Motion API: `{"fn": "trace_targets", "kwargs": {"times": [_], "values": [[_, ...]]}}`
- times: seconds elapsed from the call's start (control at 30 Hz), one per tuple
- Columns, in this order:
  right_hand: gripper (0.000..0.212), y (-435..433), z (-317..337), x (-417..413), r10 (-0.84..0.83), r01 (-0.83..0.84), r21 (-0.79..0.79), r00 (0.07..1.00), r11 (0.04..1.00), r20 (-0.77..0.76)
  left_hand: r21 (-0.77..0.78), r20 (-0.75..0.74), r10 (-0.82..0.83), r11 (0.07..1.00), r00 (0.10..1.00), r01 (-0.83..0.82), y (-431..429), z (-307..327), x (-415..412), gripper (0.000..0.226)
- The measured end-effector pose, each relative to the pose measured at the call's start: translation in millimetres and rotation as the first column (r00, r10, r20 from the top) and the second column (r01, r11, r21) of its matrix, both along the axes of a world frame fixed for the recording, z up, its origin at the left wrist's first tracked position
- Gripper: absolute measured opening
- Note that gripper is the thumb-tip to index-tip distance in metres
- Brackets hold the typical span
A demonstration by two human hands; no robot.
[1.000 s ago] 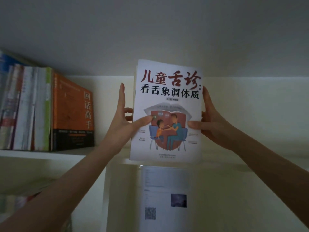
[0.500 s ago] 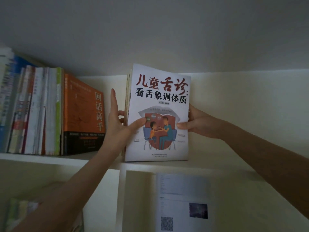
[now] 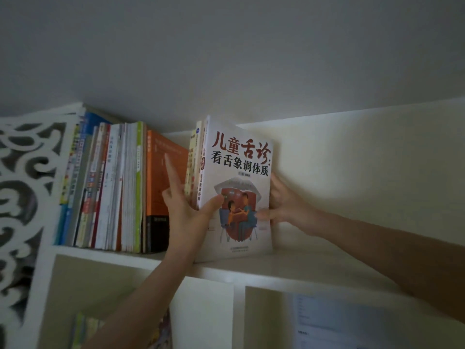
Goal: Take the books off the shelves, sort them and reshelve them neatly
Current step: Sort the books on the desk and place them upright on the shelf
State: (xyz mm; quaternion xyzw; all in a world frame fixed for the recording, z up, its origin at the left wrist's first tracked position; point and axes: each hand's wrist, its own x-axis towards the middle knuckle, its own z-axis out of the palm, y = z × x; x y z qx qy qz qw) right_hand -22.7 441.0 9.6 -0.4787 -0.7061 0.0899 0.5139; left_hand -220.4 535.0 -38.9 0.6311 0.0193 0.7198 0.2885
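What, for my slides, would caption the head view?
Left hand and right hand hold books upright on the shelf.

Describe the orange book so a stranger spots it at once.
On the top shelf, find the row of books standing at its left. The orange book ends that row on the right; it alone has an orange cover with a black bottom band.

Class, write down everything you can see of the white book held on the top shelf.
The white book is a paperback with a glossy-looking cover: red and black Chinese title, drawing of two seated figures. It stands upright on the top shelf, cover outward, spine leftward, pressed against other books. The left hand and right hand each grip it, thumbs on the cover.
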Motion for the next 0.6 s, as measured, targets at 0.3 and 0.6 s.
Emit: {"fn": "trace_targets", "kwargs": {"times": [0.3, 0.6], "values": [[0.131, 28.8, -16.8, -18.6, -0.276, 0.271, 0.052, 0.948, 0.961, 0.158, -0.051, 0.035, 0.176, 0.983, 0.984, -0.174, 3.7, 2.4, 2.8, 0.107], [0.103, 53.4, -31.1, -2.3, -0.116, 0.134, -0.065, 0.968, 0.989, 0.222, -0.113, 0.046, 0.311, 0.946, 0.949, -0.305, 14.4, 4.5, 2.9, 0.107]]}}
